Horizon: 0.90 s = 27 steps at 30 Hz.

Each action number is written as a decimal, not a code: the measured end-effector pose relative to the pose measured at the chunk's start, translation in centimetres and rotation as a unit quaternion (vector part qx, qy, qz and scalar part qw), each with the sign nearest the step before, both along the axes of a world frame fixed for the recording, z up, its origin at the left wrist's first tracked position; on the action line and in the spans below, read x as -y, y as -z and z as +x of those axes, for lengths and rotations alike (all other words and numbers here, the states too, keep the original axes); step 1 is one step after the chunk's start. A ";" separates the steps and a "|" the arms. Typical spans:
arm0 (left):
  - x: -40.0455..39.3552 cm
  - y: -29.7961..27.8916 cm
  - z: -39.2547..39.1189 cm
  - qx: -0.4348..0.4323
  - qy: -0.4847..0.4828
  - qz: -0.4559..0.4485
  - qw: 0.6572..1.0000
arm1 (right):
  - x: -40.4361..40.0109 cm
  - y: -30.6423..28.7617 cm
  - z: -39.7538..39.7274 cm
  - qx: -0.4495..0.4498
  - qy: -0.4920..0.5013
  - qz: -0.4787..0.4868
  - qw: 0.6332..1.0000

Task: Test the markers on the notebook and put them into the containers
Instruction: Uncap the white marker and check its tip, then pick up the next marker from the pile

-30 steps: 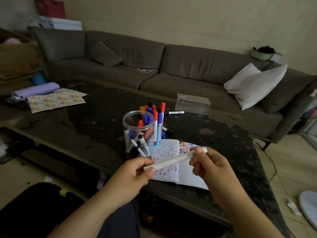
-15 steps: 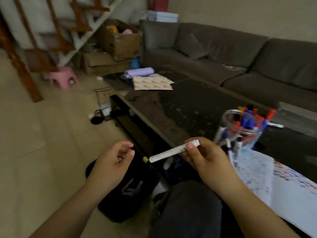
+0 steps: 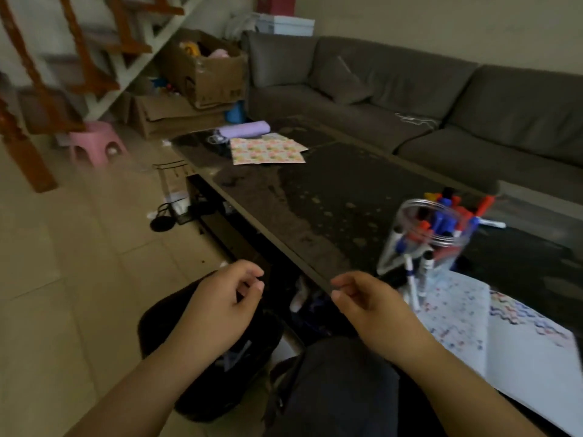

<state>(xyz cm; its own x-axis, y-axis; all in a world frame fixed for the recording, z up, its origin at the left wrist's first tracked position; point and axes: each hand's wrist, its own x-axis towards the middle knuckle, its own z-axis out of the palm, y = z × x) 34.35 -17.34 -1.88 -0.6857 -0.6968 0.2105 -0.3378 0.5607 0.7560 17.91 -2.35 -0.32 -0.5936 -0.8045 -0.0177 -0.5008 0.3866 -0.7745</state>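
1. Both hands hover empty over the lap: left hand (image 3: 217, 307) and right hand (image 3: 375, 305), fingers loosely curled, pinching nothing
2. Markers (image 3: 441, 222) stand bunched in a clear jar (image 3: 424, 238) on the dark bench (image 3: 315, 190), well right of the fingers; one lies loose (image 3: 492, 223) behind the jar
3. Notebook (image 3: 457, 313) lies open w/ test squiggles, just beside the right wrist
4. Judged: markers light, stiff, smooth; best pinched mid-barrel, cap pulled straight off

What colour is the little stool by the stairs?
Pink. The stool shows in the head view, on the floor at upper left.
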 end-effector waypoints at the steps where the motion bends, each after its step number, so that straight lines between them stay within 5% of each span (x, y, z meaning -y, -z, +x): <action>1: -0.8 -0.2 -1.3 0.001 0.023 -0.006 1.000 | -1.3 -0.2 -0.8 -0.006 0.023 -0.014 1.000; 16: -16.9 -1.3 -23.4 -0.026 0.322 -0.087 0.942 | -21.2 -0.1 -15.4 -0.029 0.376 0.033 0.926; 27: -19.7 3.0 -36.5 -0.017 0.266 -0.082 0.960 | -18.5 4.3 -32.0 -0.100 0.289 0.129 0.943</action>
<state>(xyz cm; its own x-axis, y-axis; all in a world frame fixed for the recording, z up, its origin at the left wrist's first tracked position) -2.14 2.34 -4.86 -0.9264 -0.2047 0.3159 0.0535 0.7590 0.6489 -14.13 16.14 -4.60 -0.9438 -0.3304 -0.0100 -0.2753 0.8024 -0.5295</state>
